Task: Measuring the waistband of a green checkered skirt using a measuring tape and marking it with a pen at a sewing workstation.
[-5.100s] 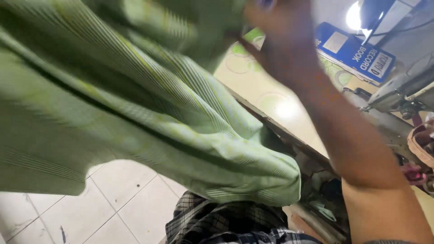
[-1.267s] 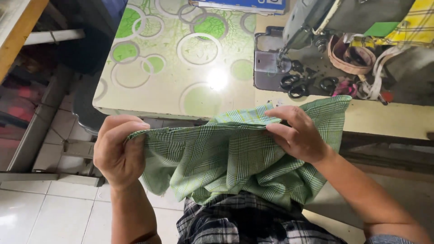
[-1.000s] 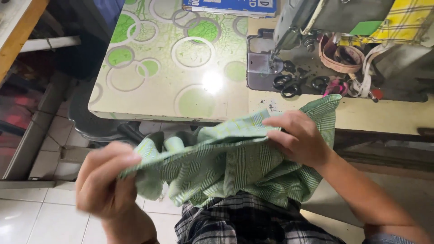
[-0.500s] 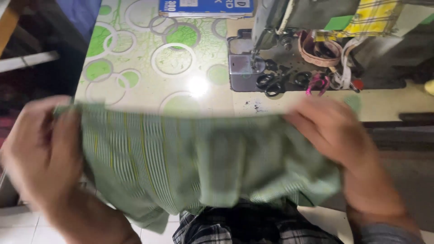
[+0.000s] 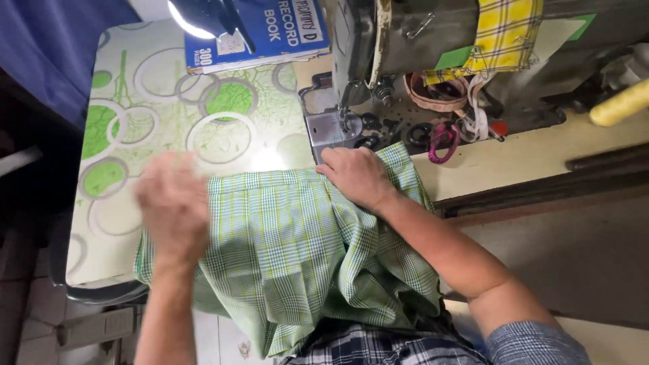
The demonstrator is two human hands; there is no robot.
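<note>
Green plaid fabric (image 5: 297, 250) flat on table (image 5: 122, 223) near edge, draped over lap. Right hand (image 5: 355, 176) pins top edge just beside needle plate (image 5: 328, 128) — palm down. Left hand (image 5: 172, 203) blurred, open above cloth. Best smooth wrinkles outward — keep edge square to plate.

Green checked cloth (image 5: 297, 250) lies spread flat, draping off the table edge.

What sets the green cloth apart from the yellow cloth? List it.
The green cloth lies spread on the table under both hands; the yellow cloth hangs on the sewing machine, untouched. The green cloth looks much bigger. Its check is fine; the yellow one's is bolder. Both are plaid.
</note>
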